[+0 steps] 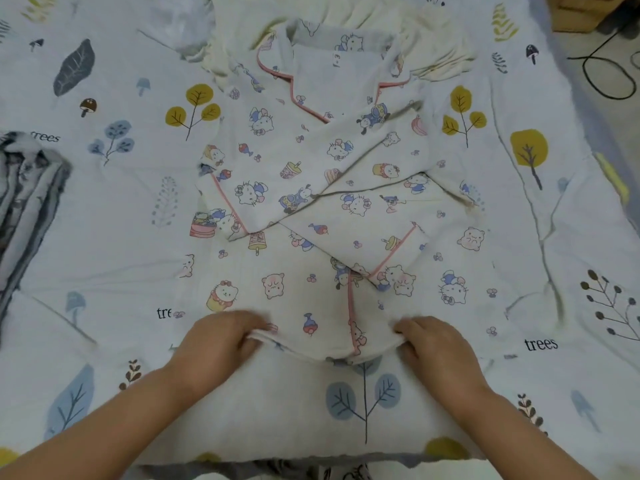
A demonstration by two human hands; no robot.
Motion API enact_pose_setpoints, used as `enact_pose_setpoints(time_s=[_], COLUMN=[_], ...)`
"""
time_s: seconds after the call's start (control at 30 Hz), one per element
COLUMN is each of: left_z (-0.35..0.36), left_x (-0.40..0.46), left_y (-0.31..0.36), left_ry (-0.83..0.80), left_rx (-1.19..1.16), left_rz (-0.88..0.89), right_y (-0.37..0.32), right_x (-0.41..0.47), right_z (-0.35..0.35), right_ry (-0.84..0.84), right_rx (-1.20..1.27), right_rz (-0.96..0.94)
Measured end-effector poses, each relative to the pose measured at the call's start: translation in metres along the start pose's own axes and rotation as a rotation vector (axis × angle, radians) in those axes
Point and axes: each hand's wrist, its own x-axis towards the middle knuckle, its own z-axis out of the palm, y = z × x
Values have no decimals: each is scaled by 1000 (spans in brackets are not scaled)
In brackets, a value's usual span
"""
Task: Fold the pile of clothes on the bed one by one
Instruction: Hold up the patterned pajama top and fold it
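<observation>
**Both hands taking the hem of the pyjama top**

A white, soft cotton pyjama top printed with cartoon cats and edged in pink piping [311, 188] is lying face up in the middle of the bed, on a white bedsheet patterned with leaves, trees and mushrooms [104, 237]. Its collar is pointing away from the person and both sleeves are already lying crossed over the chest.

The cloth is looking light, limp and thin, so it is likely going to drape and crease rather than hold a shape. It should not slip from the fingers, but it will sag wherever it is unsupported. The sensible places to hold it are the two ends of the bottom hem, kept level, so that the lower half can be carried up toward the collar without the sleeves sliding out.

That is where the grip is sitting. The left hand [221, 337] is pinching the near hem on the left, fingers curled over the lifted edge. The right hand [433, 344] is pinching the same hem on the right. The hem between them is rising slightly off the sheet.

A folded grey and white garment [27, 202] is resting at the left edge of the bed, and cream-coloured cloth [433, 39] is lying beyond the collar.
</observation>
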Motion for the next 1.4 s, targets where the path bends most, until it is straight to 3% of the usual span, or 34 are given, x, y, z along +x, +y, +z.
enact_pose_setpoints(time_s=[0.1,0.33,0.87,0.97,1.17,1.23,1.4], left_z=[-21,-85,-152,-162,-185,-179,-154], left_x=[13,64,196,222,273,288,317], left_y=[-7,1,-3,-8,-19,-26,-51], left_ry=[-32,15,368,468,761,667,49], left_rx=[-123,-263,107,150,267,288,429], left_rz=[-123,-183,-115,-76,-31,-149,-353], right_y=[4,19,47,49,53,55,67], right_x=[10,54,224,260,337,354,365], right_z=[-16,-65,-133,-143,-158,-150,-108], right_ry=[-69,37,164,239,557,524,60], right_rx=[112,145,39,-5,-51,-90,-262], right_rz=[136,169,22,13,65,119,305])
